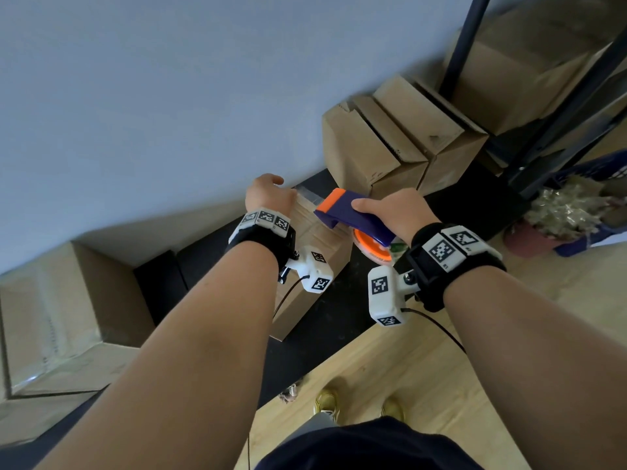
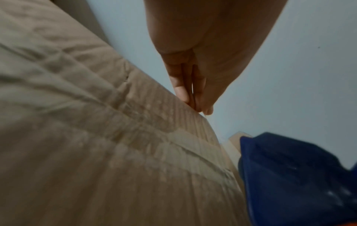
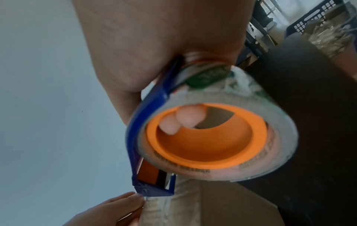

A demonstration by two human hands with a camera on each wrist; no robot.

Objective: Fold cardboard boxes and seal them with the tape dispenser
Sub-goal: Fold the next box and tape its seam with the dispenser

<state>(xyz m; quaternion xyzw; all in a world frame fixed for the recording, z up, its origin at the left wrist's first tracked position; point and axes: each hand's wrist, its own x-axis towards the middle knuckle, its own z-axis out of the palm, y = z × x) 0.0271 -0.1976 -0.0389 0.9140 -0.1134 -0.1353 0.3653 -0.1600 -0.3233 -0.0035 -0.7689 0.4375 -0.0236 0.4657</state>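
Nearest, the right hand (image 1: pixel 395 212) grips the blue tape dispenser (image 1: pixel 353 215), fingertips (image 3: pixel 185 117) through its orange core. At its 9 o'clock the left hand (image 1: pixel 269 196) pins tape on the cardboard box (image 1: pixel 315 262) on the desk (image 1: pixel 339 337). Light, stiff, dentable: steady it by the edges.

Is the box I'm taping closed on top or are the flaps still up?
Closed: the box flaps lie flat under clear tape, the left hand touches its far edge, and the tape dispenser rides on top.
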